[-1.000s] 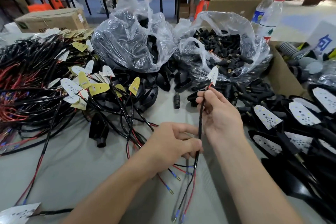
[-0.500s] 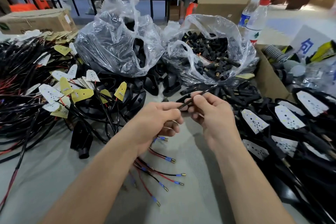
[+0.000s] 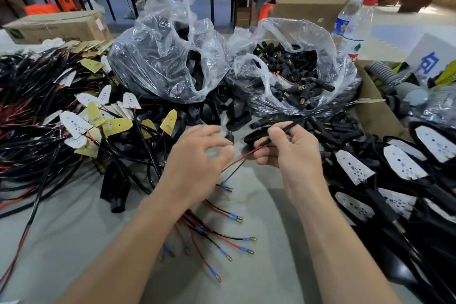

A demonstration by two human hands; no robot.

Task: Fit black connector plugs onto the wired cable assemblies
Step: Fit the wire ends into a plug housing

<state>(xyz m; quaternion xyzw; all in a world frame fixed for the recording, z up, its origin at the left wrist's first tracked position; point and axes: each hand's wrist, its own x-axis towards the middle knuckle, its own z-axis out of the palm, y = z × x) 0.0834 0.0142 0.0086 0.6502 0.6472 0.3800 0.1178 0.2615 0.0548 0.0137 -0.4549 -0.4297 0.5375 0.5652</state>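
Note:
My right hand (image 3: 283, 155) pinches a thin black cable (image 3: 293, 125) between thumb and fingers. The cable runs up and right over the loose plugs. Its red and black wire ends (image 3: 240, 161) hang to the left and finish in blue-sleeved terminals (image 3: 226, 189). My left hand (image 3: 197, 155) hovers beside them with its fingers spread and blurred, holding nothing. A single black connector plug (image 3: 230, 136) lies on the table just past its fingertips. A clear bag (image 3: 328, 39) behind it holds several black plugs (image 3: 296, 79).
A second clear bag (image 3: 167, 57) holds black housings. Tangled cables (image 3: 29, 111) with LED boards (image 3: 74, 123) fill the left. Fitted lamp assemblies (image 3: 404, 165) lie on the right beside a cardboard box (image 3: 370, 106). Loose terminal-tipped wires (image 3: 222, 237) lie under my left wrist. Water bottles (image 3: 355, 27) stand behind.
My left hand has let go of the cable and opened near the loose plug. My right hand still pinches the cable, whose red and black ends now hang free between the hands.

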